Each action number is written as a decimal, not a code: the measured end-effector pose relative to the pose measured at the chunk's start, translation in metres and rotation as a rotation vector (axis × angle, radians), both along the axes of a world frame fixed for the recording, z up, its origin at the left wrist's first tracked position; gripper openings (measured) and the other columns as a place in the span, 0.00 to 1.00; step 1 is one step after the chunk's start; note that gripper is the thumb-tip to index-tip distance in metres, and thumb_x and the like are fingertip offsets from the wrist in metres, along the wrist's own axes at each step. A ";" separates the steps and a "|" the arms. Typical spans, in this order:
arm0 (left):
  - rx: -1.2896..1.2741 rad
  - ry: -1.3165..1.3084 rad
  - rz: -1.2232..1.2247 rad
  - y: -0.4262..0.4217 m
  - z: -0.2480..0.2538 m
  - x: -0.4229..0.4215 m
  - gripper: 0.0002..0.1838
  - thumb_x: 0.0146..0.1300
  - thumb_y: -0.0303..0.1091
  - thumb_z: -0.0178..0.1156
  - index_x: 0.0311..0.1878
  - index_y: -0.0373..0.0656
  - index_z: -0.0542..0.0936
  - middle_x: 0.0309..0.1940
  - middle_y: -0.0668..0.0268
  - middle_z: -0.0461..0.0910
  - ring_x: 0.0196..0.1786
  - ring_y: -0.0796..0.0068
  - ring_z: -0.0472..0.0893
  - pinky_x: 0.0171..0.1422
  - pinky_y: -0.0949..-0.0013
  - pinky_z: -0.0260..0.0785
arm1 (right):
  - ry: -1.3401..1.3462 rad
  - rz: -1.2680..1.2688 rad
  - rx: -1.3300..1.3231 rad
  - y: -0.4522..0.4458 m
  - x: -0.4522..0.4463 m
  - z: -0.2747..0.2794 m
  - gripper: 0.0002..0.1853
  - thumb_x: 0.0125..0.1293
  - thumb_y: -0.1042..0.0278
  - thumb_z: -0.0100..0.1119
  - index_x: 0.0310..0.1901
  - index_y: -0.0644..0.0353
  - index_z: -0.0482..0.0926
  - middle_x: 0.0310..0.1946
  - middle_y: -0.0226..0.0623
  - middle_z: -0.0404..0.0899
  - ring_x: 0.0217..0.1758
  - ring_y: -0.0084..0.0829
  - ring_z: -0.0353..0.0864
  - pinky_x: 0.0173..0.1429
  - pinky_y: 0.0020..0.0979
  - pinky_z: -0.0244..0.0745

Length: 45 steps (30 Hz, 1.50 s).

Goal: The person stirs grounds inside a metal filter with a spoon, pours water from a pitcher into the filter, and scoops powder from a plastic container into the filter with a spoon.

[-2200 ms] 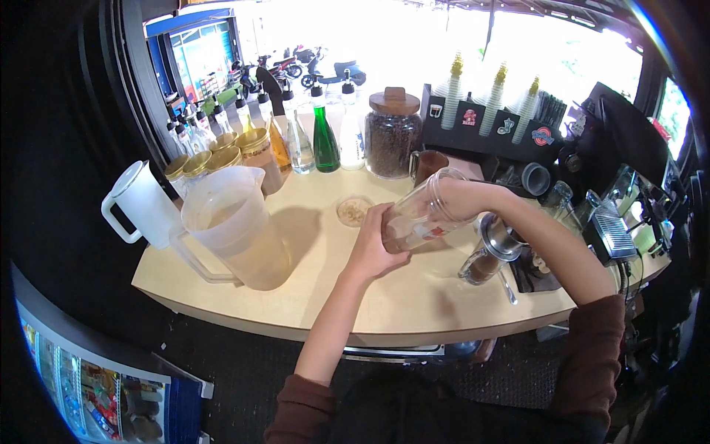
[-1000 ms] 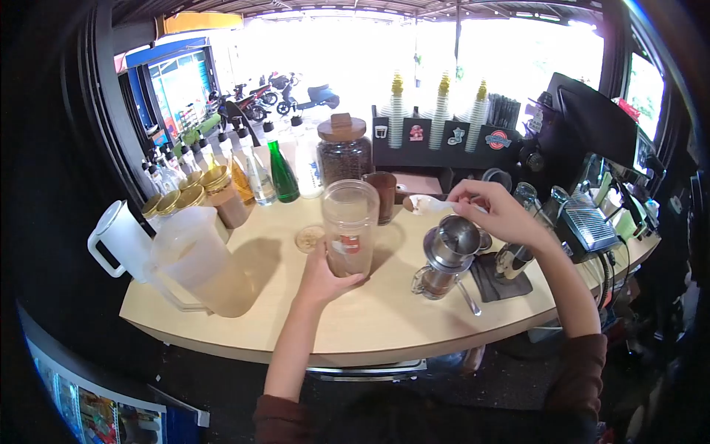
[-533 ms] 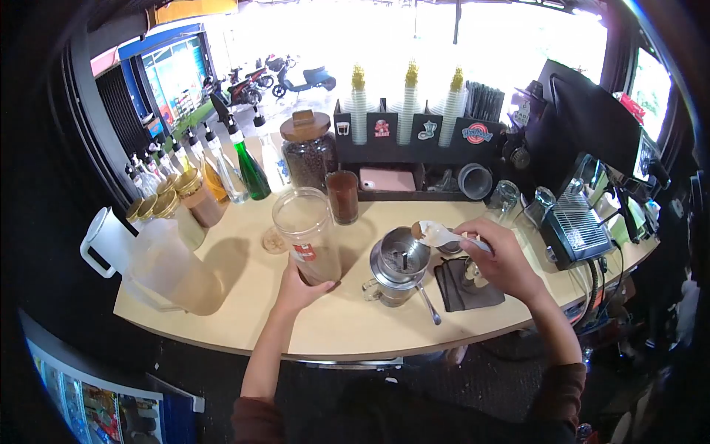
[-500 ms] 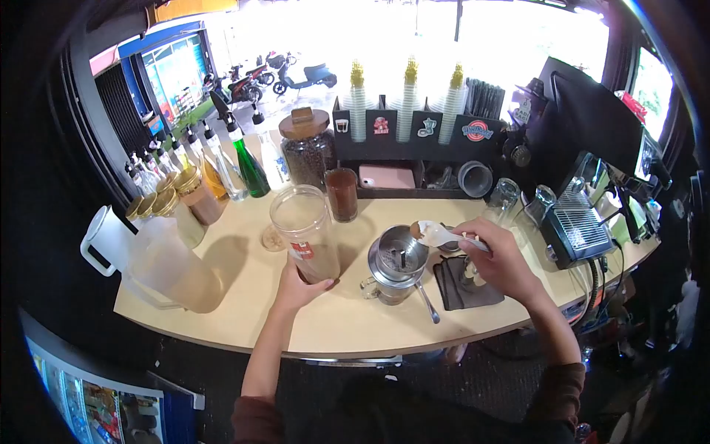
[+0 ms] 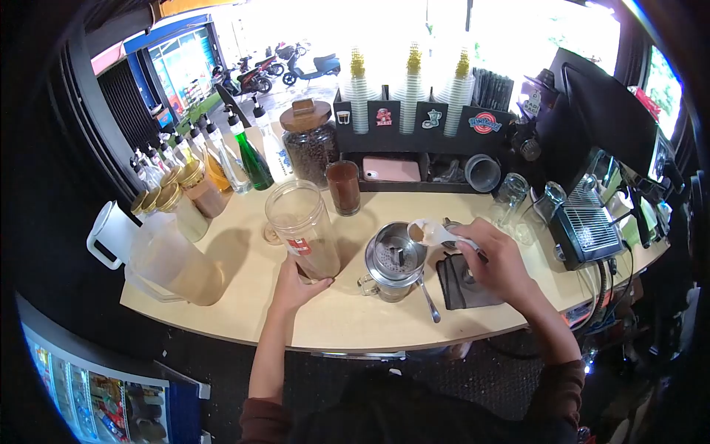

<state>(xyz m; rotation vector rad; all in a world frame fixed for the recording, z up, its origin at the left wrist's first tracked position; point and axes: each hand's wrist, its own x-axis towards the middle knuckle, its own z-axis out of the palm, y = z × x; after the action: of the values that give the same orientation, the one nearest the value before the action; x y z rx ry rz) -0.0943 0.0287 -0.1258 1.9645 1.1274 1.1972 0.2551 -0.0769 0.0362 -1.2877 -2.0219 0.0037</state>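
My left hand (image 5: 297, 287) is wrapped round the lower part of a clear open jar (image 5: 309, 237) with a red label, which leans slightly on the counter. Between the fingers of my right hand (image 5: 489, 255) is the handle of a white scoop (image 5: 432, 233) heaped with brown powder. The scoop is over the right rim of a metal drip filter (image 5: 399, 250). That filter sits on a glass mug (image 5: 367, 285), and a metal spoon (image 5: 430, 302) lies beside it. Behind the jar, its round lid (image 5: 271, 234) is partly hidden.
A pitcher (image 5: 174, 259), gold-lidded jars (image 5: 194, 177) and syrup bottles (image 5: 251, 159) stand left. At the back are a bean jar (image 5: 310, 148), a brown glass (image 5: 344, 189) and a cup rack (image 5: 444, 122). A dark cloth (image 5: 473, 296) and glasses (image 5: 512, 194) are right.
My right hand has come out of the jar with the loaded scoop and moved to the metal filter. My left hand has set the tilted jar more upright and further left.
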 end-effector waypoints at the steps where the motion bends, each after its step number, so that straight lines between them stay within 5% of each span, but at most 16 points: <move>1: 0.000 -0.002 -0.001 0.001 -0.001 0.000 0.42 0.40 0.32 0.78 0.58 0.33 0.65 0.48 0.51 0.80 0.50 0.58 0.83 0.56 0.61 0.75 | -0.001 0.000 0.000 0.001 0.000 0.000 0.08 0.64 0.72 0.58 0.45 0.55 0.78 0.34 0.38 0.77 0.30 0.46 0.80 0.32 0.40 0.75; 34: -0.152 -0.034 -0.016 -0.004 0.010 0.001 0.37 0.41 0.29 0.77 0.56 0.36 0.70 0.50 0.56 0.80 0.54 0.63 0.80 0.60 0.61 0.71 | -0.071 -0.054 0.088 0.009 -0.004 -0.013 0.11 0.64 0.72 0.57 0.48 0.54 0.77 0.33 0.37 0.75 0.27 0.43 0.78 0.29 0.40 0.74; 45: -0.153 0.003 -0.023 -0.005 0.011 -0.001 0.38 0.42 0.30 0.77 0.58 0.35 0.69 0.49 0.56 0.80 0.53 0.64 0.81 0.58 0.62 0.72 | 0.073 0.103 0.002 -0.008 -0.017 -0.027 0.16 0.64 0.77 0.54 0.54 0.56 0.75 0.34 0.42 0.74 0.28 0.45 0.78 0.30 0.40 0.73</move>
<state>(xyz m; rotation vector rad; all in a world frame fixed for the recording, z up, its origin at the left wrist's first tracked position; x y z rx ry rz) -0.0952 0.0235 -0.1145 1.8599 1.1598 1.0639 0.2379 -0.0847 0.0093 -1.1641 -2.0227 0.0950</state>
